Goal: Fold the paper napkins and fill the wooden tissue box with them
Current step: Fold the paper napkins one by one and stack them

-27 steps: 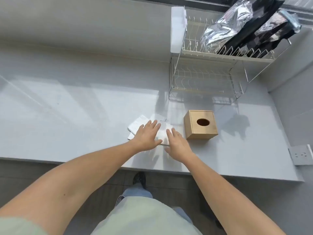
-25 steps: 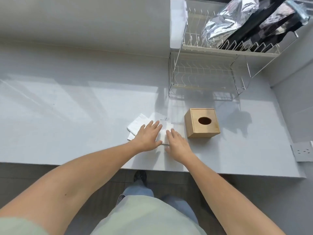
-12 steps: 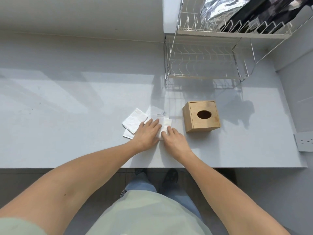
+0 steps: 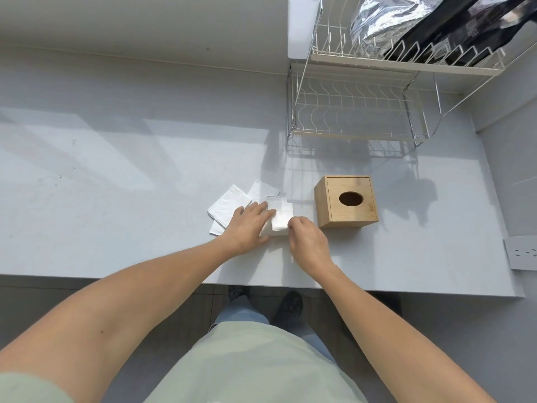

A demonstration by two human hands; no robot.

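A small pile of white paper napkins (image 4: 229,205) lies on the grey counter (image 4: 116,184), just left of the wooden tissue box (image 4: 345,202), which has an oval hole in its top. My left hand (image 4: 247,225) lies flat with fingers spread on the pile. My right hand (image 4: 305,237) pinches the near right corner of the top napkin (image 4: 280,218) and lifts it a little off the pile. The box stands about a hand's width to the right of my right hand.
A white two-tier wire dish rack (image 4: 357,112) stands behind the box against the wall, with silver and black bags (image 4: 421,21) on its top tier. A wall socket (image 4: 523,253) sits at the far right. The counter's front edge runs just under my wrists.
My right hand went from flat beside the pile to pinching the top napkin's corner and raising it. The left hand stayed pressed on the pile. The camera tilted down.
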